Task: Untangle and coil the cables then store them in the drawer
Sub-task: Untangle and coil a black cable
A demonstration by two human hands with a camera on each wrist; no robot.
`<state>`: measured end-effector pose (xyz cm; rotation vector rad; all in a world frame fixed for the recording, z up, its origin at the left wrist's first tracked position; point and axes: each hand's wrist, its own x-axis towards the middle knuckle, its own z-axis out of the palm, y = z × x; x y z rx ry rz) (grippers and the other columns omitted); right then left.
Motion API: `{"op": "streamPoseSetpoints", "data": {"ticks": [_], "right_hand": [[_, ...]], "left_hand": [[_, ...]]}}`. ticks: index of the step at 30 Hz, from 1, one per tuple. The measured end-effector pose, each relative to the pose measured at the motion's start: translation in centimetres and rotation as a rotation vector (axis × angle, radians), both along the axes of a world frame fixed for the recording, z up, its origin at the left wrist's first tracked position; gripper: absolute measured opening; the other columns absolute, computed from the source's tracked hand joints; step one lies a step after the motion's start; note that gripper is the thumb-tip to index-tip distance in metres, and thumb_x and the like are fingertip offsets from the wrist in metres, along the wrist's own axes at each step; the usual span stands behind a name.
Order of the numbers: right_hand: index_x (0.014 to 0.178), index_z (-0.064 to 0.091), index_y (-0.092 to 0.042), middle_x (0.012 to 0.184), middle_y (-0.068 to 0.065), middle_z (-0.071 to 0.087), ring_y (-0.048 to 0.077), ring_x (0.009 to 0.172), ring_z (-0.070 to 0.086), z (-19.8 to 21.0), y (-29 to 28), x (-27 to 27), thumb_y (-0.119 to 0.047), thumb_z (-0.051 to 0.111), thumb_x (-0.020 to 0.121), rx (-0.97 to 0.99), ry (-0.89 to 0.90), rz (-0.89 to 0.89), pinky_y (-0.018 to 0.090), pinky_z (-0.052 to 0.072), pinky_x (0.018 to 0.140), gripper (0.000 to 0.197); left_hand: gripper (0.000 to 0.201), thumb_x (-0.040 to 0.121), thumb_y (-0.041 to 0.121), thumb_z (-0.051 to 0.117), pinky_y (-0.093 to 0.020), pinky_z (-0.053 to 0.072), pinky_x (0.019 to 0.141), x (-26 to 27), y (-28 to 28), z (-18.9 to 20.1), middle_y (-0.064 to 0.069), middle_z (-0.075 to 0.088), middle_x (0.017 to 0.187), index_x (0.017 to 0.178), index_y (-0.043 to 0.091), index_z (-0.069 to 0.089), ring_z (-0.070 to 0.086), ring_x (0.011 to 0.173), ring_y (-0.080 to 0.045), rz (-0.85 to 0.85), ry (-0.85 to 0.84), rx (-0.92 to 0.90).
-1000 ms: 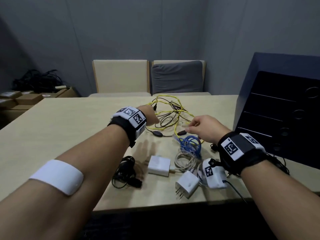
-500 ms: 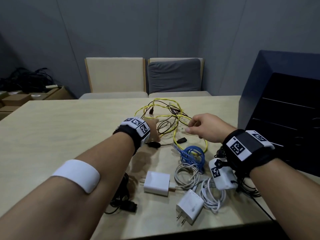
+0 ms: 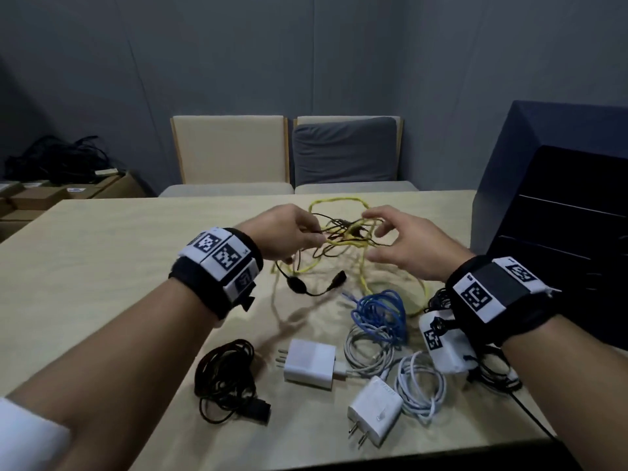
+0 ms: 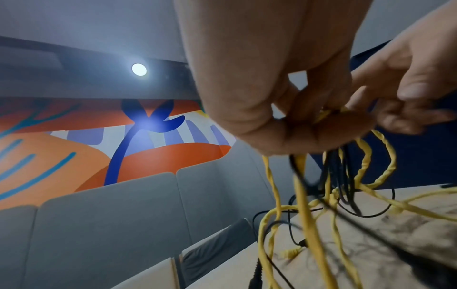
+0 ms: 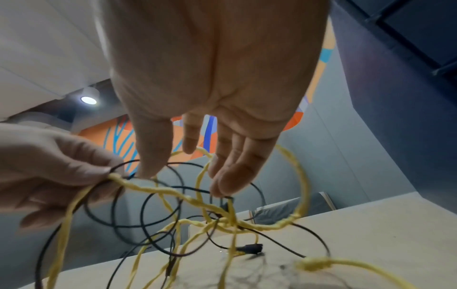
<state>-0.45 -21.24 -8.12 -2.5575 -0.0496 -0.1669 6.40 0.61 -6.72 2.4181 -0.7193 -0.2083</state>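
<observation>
Left hand (image 3: 285, 232) pinches the yellow cable (image 3: 343, 241) and thin black cable (image 3: 317, 256), lifting the tangle above the desk (image 3: 102, 266). Right hand (image 3: 404, 246), grip spread, fingers loose among the loops. Dark drawer cabinet (image 3: 557, 212) stands far right.

Right hand (image 5: 210, 78) fingers (image 5: 153, 148) extended over tangled yellow cable (image 5: 173, 192) and black cable (image 5: 153, 219); left hand (image 5: 49, 168) pinches both.

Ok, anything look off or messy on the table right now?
Only the yellow cable and a thin black cable, knotted together and lifted above the table; the left hand pinches them, the right hand is open beside. The other cables lie coiled.
</observation>
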Motion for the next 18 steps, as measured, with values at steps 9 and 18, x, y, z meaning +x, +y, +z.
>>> {"op": "streamPoseSetpoints", "data": {"ticks": [9, 18], "right_hand": [[0.075, 0.058, -0.018, 0.085, 0.006, 0.065, 0.026, 0.079, 0.063, -0.9, 0.2, 0.6, -0.033, 0.053, 0.097, -0.095, -0.025, -0.199, 0.033, 0.049, 0.07, 0.028], [0.147, 0.038, -0.036, 0.154, 0.001, 0.035, 0.02, 0.139, 0.036, -1.7, 0.2, 0.6, -0.04, 0.069, 0.087, -0.228, 0.271, 0.03, 0.03, 0.03, 0.11, 0.068]], "left_hand": [[0.024, 0.1, 0.016, 0.048, -0.041, 0.06, 0.062, 0.5, 1.5, 1.3, -0.007, 0.047, 0.076, 0.078, 0.014, 0.057, 0.053, 0.044, -0.011, 0.3, 0.031, -0.546], [0.026, 0.104, 0.012, 0.034, -0.044, 0.059, 0.073, -0.3, 3.3, 5.1, -0.003, 0.045, 0.074, 0.081, 0.011, 0.045, 0.05, 0.053, -0.016, 0.166, -0.02, -1.327]]}}
